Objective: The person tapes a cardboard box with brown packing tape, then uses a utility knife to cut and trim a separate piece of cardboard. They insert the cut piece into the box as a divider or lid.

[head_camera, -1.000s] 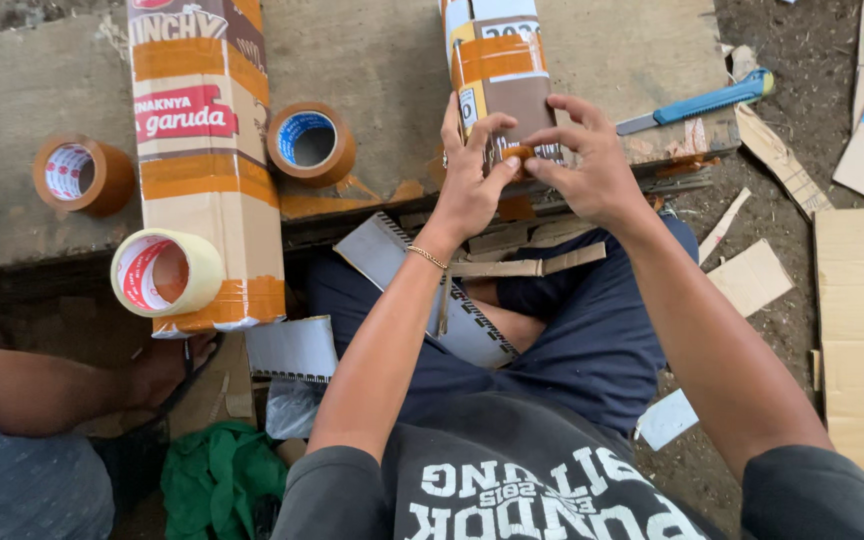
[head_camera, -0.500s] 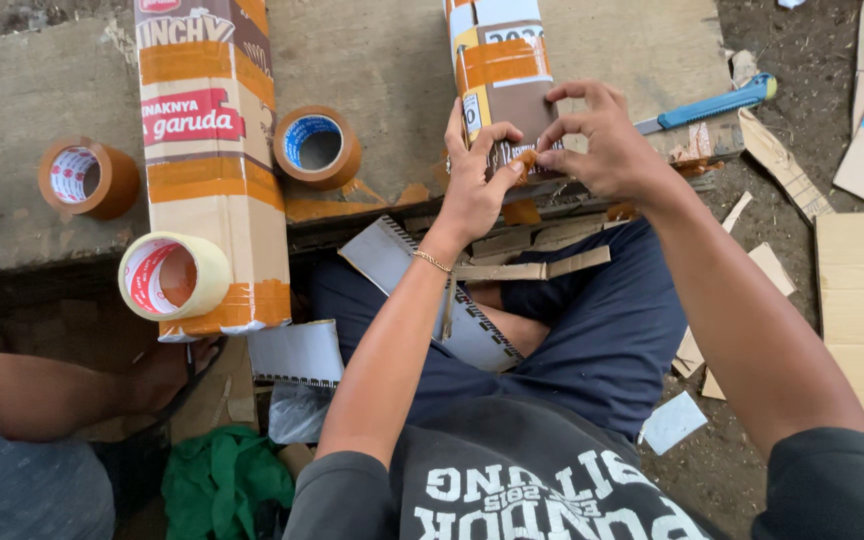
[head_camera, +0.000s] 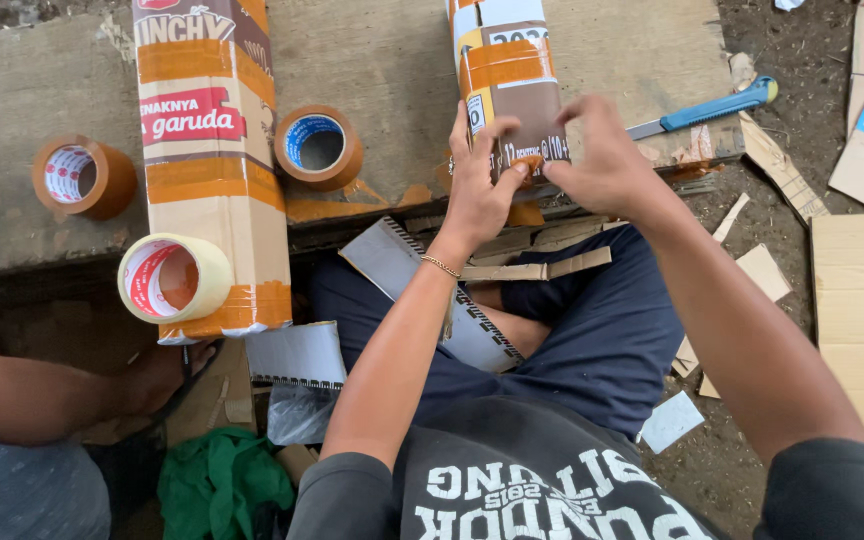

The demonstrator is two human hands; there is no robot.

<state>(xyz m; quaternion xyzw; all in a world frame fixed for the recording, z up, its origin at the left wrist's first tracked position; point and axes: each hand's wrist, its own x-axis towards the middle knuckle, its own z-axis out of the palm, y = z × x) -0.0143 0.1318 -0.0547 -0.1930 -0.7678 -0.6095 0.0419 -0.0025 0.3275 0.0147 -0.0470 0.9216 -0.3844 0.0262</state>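
Tape rolls (head_camera: pixel 317 146) flank hands' box (head_camera: pixel 504 70).

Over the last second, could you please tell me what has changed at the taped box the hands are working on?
Little has changed. Both hands stay on the near end of the taped box: the left hand still presses it, while the right hand has shifted slightly along the end, fingers curled. The box, the tape rolls and the blue knife lie where they were.

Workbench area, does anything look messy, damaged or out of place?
Yes. Torn cardboard scraps litter the dirt on the right. The blue utility knife lies loose at the board's edge, beside the right hand.
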